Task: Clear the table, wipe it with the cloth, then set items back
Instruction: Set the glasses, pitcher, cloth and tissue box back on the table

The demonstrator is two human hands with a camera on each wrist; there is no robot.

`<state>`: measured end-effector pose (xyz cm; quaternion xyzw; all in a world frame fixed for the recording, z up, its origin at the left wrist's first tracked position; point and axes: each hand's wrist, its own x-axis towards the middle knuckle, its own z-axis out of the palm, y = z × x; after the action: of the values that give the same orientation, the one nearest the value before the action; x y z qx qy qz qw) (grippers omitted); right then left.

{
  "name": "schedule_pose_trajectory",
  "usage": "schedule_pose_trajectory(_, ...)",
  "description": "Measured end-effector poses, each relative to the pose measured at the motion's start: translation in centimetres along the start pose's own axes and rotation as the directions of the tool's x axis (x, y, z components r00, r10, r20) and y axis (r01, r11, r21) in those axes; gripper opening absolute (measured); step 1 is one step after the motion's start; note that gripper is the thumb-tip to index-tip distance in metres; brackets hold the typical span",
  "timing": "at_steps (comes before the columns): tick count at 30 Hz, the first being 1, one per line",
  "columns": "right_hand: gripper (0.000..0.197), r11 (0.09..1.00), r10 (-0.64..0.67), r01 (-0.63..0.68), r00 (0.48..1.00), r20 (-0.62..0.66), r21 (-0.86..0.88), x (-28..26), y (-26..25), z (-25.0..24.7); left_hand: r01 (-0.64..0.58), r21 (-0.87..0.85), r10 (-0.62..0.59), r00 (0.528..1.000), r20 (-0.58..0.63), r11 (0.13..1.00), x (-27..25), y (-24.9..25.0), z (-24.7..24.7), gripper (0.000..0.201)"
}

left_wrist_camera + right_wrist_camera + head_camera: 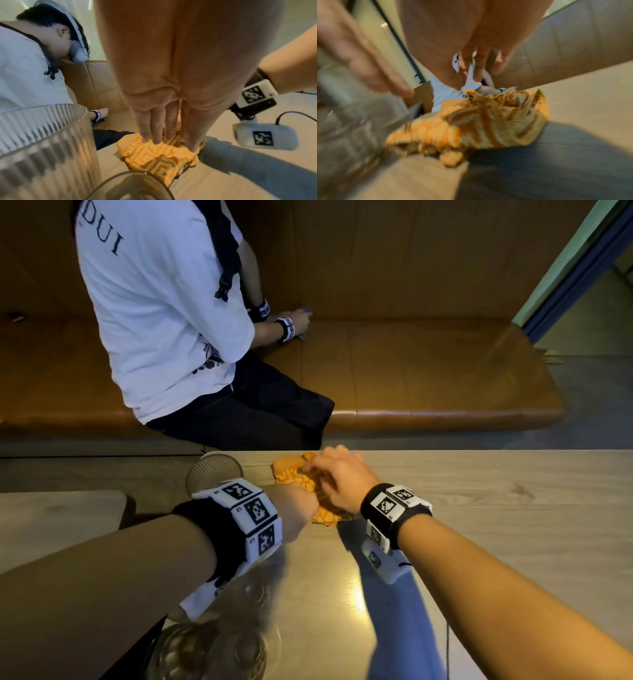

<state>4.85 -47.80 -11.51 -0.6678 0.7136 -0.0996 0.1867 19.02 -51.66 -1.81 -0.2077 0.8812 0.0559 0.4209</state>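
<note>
An orange patterned cloth (291, 474) lies bunched on the wooden table (496, 508) near its far edge. My left hand (296, 510) reaches in from the left; in the left wrist view its straight fingers (155, 135) press down on the cloth (154, 161). My right hand (330, 477) lies over the cloth from the right. The right wrist view is blurred. There the right hand's fingers (477, 67) are loosely spread just above the cloth (479, 124), and contact cannot be made out.
A ribbed glass (214, 470) stands left of the cloth, close to my left wrist. More clear glasses (212, 645) stand under my left forearm. A second table (58, 518) is at the left. A person in a white shirt (161, 313) sits on the brown bench (428, 378) beyond.
</note>
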Motion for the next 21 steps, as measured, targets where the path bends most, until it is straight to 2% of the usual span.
schedule_pose_trajectory(1,0.043,0.998,-0.013,0.017,0.999,0.049,-0.067,-0.4,0.0,0.0,-0.005,0.041,0.005,1.000,-0.008,0.999,0.2,-0.1,0.0,0.040)
schedule_pose_trajectory(2,0.043,0.991,0.061,-0.049,0.994,0.093,-0.126,-0.8,0.1,-0.1,-0.019,0.046,0.020,1.000,-0.024,0.999,-0.2,-0.2,-0.2,0.041)
schedule_pose_trajectory(3,0.043,0.973,0.201,-0.184,0.972,0.119,-0.140,-1.1,0.1,-0.3,-0.037,0.048,0.039,0.998,-0.042,0.998,-0.6,-0.3,-0.4,0.042)
schedule_pose_trajectory(5,0.043,0.921,0.389,-0.380,0.913,0.122,-0.088,-1.8,-0.2,-0.9,-0.062,0.027,0.064,0.996,-0.055,0.998,-2.3,-0.8,-0.8,0.046)
schedule_pose_trajectory(6,0.043,0.920,0.392,-0.391,0.914,0.107,-0.033,-2.2,-0.7,-1.1,-0.058,-0.003,0.057,0.995,-0.076,0.998,-3.3,-1.0,-1.1,0.047)
schedule_pose_trajectory(10,0.038,0.956,0.233,-0.227,0.972,-0.009,0.188,-5.3,-5.4,-3.5,-0.115,-0.137,0.075,0.960,-0.269,0.984,-8.7,-1.8,-2.1,0.042)
schedule_pose_trajectory(14,0.031,0.937,0.112,-0.075,0.989,-0.091,0.340,-9.8,-12.0,-7.3,-0.193,-0.182,0.100,0.900,-0.424,0.964,-15.9,-2.5,-1.8,0.039)
schedule_pose_trajectory(16,0.035,0.905,0.045,0.009,0.992,-0.118,0.425,-12.8,-15.5,-8.6,-0.237,-0.265,0.081,0.868,-0.490,0.934,-19.9,-3.0,-0.4,0.038)
schedule_pose_trajectory(18,0.040,0.870,0.007,0.047,0.994,-0.109,0.490,-15.7,-18.8,-9.3,-0.269,-0.329,0.056,0.844,-0.534,0.905,-23.8,-3.5,2.3,0.040)
schedule_pose_trajectory(21,0.049,0.877,-0.065,0.063,0.998,-0.012,0.476,-20.0,-23.7,-9.3,-0.325,-0.377,0.070,0.829,-0.554,0.867,-28.9,-3.4,7.8,0.059)
